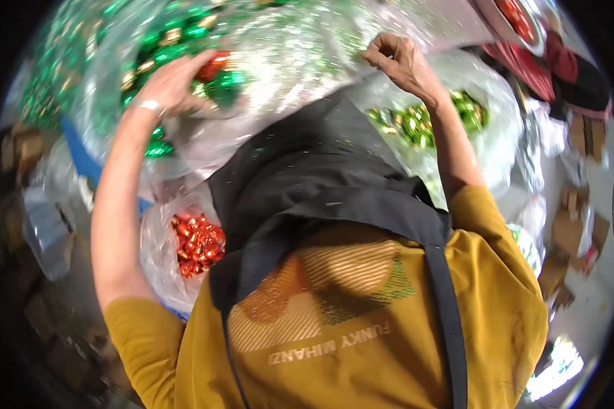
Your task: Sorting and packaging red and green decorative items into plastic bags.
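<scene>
My left hand (172,85) curves its fingers and thumb around a shiny red, gold and green ornament (220,76), smeared by motion. Beside and under that hand, green ornaments with gold bits (158,51) fill a clear plastic bag (92,85). Off to the right, my right hand (404,65) is raised, thumb and forefinger pinched together; whatever they hold is too small to make out. Below my right wrist, shiny green and gold ornaments (416,124) lie in another clear bag (494,143). Silvery, glittering plastic (286,65) covers the surface between my hands.
Shiny red pieces (198,245) sit in a clear bag (158,255) by my left elbow. A black apron (307,150) spreads in front of me. At the far right are a bowl of red pieces (515,20) and dark red cloth (525,71); cardboard boxes (574,228) lie lower down.
</scene>
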A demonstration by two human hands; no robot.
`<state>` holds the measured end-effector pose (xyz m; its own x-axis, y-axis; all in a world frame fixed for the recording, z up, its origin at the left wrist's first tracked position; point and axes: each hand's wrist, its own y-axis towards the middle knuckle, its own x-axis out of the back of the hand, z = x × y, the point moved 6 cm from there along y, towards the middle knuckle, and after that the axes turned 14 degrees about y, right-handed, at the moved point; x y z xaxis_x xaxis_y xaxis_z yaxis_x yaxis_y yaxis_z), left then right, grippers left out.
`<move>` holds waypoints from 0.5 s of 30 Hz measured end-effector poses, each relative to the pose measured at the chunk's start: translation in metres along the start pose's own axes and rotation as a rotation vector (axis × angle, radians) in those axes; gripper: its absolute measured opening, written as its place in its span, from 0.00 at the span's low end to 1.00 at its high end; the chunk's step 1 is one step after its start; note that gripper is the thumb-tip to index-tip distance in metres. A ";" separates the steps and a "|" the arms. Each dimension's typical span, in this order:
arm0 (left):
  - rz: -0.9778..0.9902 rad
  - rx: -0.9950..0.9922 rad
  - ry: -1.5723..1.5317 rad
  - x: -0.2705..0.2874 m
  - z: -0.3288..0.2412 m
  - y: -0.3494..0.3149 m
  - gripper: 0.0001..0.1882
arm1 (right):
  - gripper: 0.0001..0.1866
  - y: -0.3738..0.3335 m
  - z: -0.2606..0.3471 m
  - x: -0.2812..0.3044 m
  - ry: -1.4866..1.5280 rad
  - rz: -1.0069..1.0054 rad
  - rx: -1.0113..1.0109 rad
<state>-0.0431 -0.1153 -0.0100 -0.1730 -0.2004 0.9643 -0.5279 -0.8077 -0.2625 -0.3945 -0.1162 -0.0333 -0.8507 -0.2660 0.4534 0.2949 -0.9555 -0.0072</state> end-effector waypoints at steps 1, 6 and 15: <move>0.038 0.025 -0.005 -0.002 -0.006 0.004 0.50 | 0.16 -0.019 -0.037 0.017 -0.060 -0.051 -0.103; 0.103 0.050 -0.025 0.015 -0.021 0.013 0.47 | 0.20 -0.127 -0.214 0.045 -0.666 0.399 -0.463; -0.111 0.107 -0.107 0.019 -0.039 0.021 0.35 | 0.24 -0.119 -0.388 -0.029 -0.579 0.036 0.108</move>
<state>-0.0893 -0.1145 0.0015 -0.0260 -0.1600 0.9868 -0.4461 -0.8815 -0.1547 -0.5740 -0.0443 -0.3912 -0.4721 -0.1555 0.8677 0.3876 -0.9207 0.0459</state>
